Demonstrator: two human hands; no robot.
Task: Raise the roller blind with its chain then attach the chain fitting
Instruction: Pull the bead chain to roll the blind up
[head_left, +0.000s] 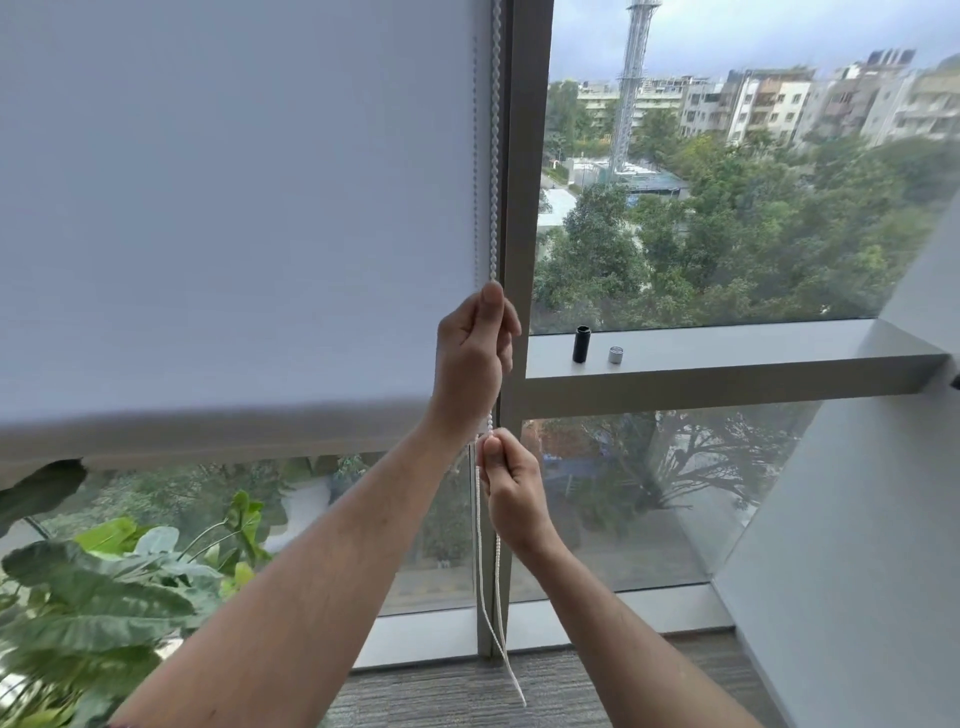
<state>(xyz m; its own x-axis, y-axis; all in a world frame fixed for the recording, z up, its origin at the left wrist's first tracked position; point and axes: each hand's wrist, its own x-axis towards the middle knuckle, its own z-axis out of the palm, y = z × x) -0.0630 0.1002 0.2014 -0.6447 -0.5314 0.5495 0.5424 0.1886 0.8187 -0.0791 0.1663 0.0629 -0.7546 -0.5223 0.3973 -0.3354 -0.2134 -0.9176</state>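
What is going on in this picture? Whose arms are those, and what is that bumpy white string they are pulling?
There is just one picture, taken by a camera worn on a person's head, so you see their own two arms reaching out in front. The left hand is higher up and the right hand is lower down. Both are curled around a white bead chain that hangs beside the window frame. That chain works the roller blind, the big pale sheet covering most of the left window. Below the hands the chain dangles loose toward the floor. On the window ledge stand two small things: a black cylinder and a shorter silver cap. Leafy plants sit at the bottom left, and outside are trees and buildings.
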